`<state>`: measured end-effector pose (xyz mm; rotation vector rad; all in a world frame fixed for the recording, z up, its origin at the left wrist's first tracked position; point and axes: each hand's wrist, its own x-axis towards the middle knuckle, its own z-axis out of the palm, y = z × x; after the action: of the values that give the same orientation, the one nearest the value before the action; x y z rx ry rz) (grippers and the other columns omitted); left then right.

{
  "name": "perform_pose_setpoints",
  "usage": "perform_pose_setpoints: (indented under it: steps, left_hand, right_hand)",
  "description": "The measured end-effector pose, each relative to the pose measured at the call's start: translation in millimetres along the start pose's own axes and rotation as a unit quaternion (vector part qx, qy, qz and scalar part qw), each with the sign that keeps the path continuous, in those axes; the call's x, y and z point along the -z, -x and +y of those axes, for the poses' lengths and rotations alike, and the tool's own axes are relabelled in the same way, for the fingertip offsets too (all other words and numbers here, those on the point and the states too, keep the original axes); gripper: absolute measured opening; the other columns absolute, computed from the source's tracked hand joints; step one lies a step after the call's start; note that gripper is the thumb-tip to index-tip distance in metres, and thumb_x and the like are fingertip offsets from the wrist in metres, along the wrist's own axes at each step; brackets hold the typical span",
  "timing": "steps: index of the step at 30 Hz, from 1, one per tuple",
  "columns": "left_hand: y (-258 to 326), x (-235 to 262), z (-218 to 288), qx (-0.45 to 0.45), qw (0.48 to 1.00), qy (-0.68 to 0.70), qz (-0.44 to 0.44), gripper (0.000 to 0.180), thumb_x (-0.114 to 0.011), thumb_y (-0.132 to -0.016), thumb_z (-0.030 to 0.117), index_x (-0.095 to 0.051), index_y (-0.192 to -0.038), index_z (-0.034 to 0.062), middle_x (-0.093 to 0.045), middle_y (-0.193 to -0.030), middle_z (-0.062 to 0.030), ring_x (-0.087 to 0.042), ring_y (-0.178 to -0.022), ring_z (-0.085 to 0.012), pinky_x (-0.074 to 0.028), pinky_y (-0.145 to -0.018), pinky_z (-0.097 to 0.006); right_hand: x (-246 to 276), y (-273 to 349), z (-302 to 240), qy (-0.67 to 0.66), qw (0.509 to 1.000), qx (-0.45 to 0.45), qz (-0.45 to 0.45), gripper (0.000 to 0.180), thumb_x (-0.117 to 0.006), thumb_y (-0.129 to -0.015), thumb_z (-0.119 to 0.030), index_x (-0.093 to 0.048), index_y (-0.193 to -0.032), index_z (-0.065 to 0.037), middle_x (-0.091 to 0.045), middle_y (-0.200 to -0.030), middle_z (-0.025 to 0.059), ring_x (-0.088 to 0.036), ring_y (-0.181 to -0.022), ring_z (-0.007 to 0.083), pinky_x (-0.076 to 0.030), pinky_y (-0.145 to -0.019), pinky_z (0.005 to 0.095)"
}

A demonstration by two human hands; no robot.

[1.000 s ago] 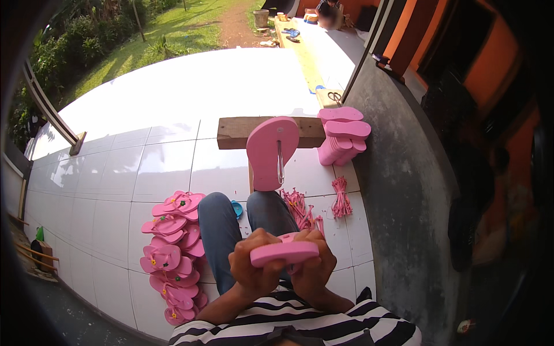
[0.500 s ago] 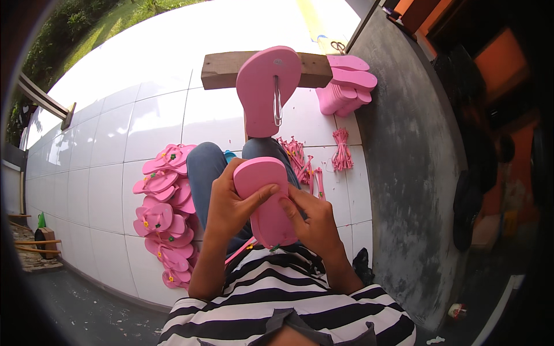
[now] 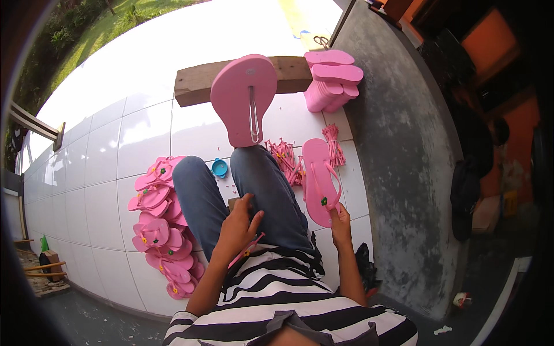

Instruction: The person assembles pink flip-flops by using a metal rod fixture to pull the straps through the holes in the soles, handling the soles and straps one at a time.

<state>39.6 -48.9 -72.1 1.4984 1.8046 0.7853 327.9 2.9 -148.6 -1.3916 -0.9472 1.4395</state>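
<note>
On the right, my right hand [image 3: 341, 222] grips a pink flip-flop [image 3: 315, 173] by its heel end, the strap side and a small green flower facing up. Fingers apart, my left hand [image 3: 236, 226] is over my lap beside the thigh and holds nothing. Under it a loose pink strap [image 3: 246, 252] with a yellow flower lies across my lap. Ahead, a bare pink sole [image 3: 242, 98] leans on a wooden block [image 3: 193, 85], with a metal prong [image 3: 253, 115] lying along its face.
Finished pink flip-flops [image 3: 154, 232] lie piled on the tiles at left. Loose straps [image 3: 284, 158] and a bundle of straps [image 3: 332, 145] lie at right. Stacked soles [image 3: 330, 74] stand farther back, near scissors [image 3: 321, 41]. A blue cup [image 3: 219, 168] sits between my knees.
The flip-flop has gone from both hands before me to my right hand alone, moved right and turned strap side up. My left hand has let go and dropped toward my lap.
</note>
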Motion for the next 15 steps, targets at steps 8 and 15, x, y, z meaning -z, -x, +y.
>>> perform_pose_setpoints:
  steps: [8,15]
  left_hand:
    - [41.7,-4.9,-41.9,-0.078,0.954,-0.169,-0.234,0.029,-0.06,-0.093,0.033,-0.068,-0.103,0.0066,-0.07,-0.092,-0.011,-0.063,-0.095,-0.0338,-0.049,-0.08,-0.043]
    - [56.0,28.6,-29.3,0.021,0.984,0.076,-0.158,0.022,-0.064,-0.094,0.018,-0.065,-0.106,-0.0006,-0.072,-0.092,-0.0123,-0.07,-0.087,-0.0213,-0.054,-0.078,-0.035]
  right_hand:
    - [106.7,-44.6,166.8,-0.171,0.883,-0.263,0.349,0.048,-0.056,-0.097,-0.041,-0.052,-0.127,-0.004,-0.06,-0.115,0.0142,-0.06,-0.102,0.0279,-0.048,-0.09,0.0425]
    - [56.7,-44.5,166.2,0.055,0.949,-0.069,0.304,0.037,-0.054,-0.098,-0.025,-0.051,-0.123,0.002,-0.058,-0.117,0.0145,-0.055,-0.11,0.0233,-0.045,-0.093,0.0349]
